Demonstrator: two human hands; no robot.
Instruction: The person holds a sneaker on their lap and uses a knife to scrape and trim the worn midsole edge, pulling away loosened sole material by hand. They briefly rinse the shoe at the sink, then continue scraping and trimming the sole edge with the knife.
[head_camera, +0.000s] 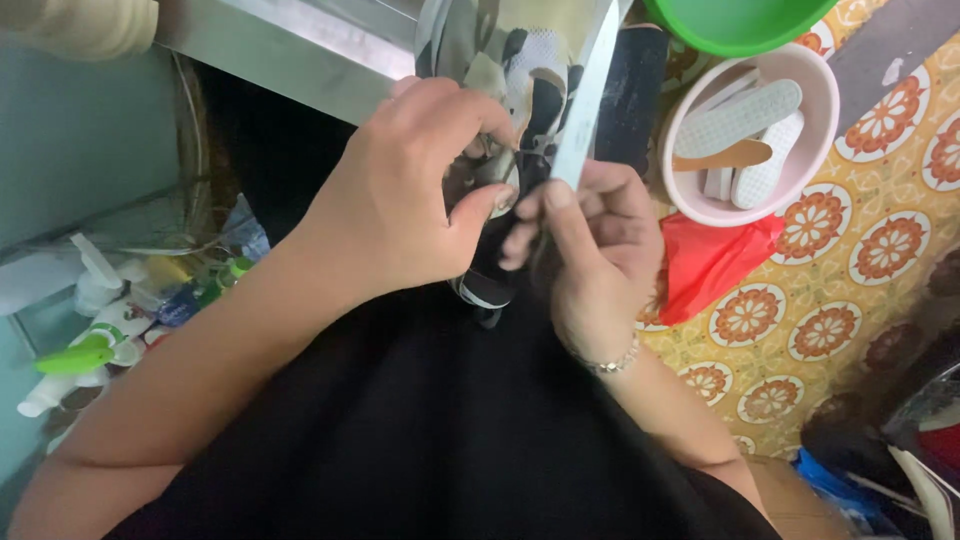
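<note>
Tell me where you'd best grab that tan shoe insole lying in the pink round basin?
Probably the tan insole by its narrow left end, from above: it lies flat across white insoles, and the pink basin wall blocks sideways approach.

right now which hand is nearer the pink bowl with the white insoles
Right. The right hand sits just left of the pink bowl, close to its rim, beside the red bag. The left hand is farther left, beyond the right hand.
</note>
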